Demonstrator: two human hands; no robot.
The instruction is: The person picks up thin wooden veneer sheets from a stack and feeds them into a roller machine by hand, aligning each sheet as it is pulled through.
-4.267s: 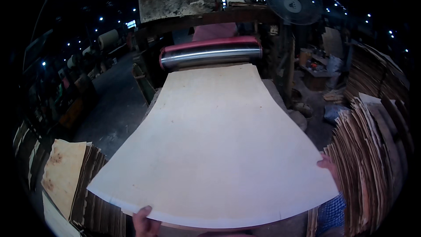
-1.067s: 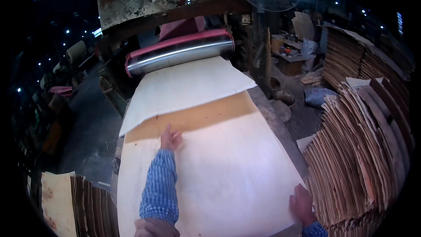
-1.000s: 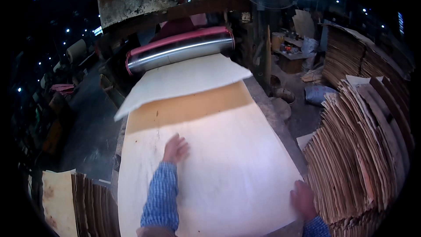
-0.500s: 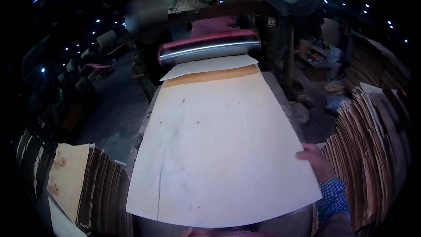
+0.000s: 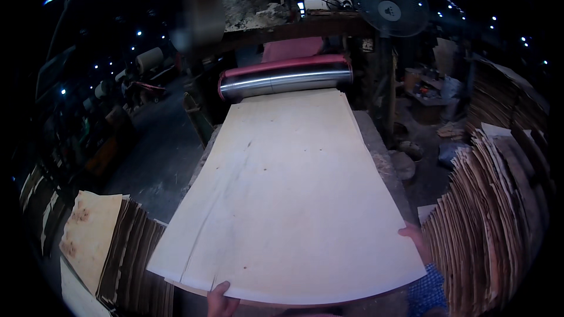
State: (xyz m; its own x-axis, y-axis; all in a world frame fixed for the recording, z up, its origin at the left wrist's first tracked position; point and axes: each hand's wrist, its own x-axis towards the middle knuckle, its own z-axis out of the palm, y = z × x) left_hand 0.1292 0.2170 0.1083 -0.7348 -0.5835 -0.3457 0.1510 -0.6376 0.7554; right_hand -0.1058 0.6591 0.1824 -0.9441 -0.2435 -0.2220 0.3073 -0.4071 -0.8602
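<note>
A large pale wood veneer sheet [image 5: 282, 199] stretches away from me, its far edge just short of a shiny metal roller [image 5: 288, 79]. Dark streaks and small knots mark its left part. My left hand [image 5: 221, 300] is closed on the near edge, left of the middle, thumb on top and fingers hidden below. On the right edge, near the close corner, my right hand [image 5: 416, 240] grips with its thumb over the veneer; its other fingers are mostly hidden. A thin edge of another sheet peeks out beneath at the near left.
Upright stacks of brown veneer [image 5: 482, 223] crowd the right side, and another stack [image 5: 132, 252] stands at left behind a pale sheet [image 5: 88, 235]. A pink-red roller [image 5: 282, 66] sits behind the metal one. A fan [image 5: 390, 4] stands at the back right.
My left hand has come up onto the veneer's near edge. The sheet's near left corner has swung left, and the curled far flap and tan strip no longer show. My right hand has come lower.
</note>
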